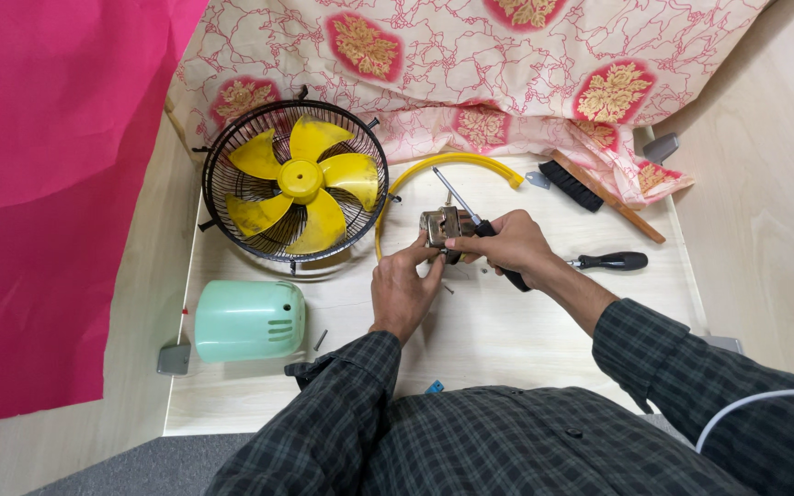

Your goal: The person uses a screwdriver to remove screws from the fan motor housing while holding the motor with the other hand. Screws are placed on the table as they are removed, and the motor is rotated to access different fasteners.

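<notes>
I hold a small metal motor part (440,225) above the middle of the pale wooden table (526,321), pinched between the fingertips of my left hand (403,287) from below and my right hand (507,246) from the side. My right fingers are also curled tight round a screwdriver (476,223); its long axis runs on a diagonal, black handle down towards my wrist, metal shaft pointing up and left, away from me, past the part. Behind the part curves a yellow ring (452,161). To my left a black wire fan cage (294,182) lies flat with the yellow blades (300,180) inside it. Nearer me lies a mint-green housing (248,320) on its side. A second screwdriver (610,262) lies to the right, a brush (599,193) beyond.
</notes>
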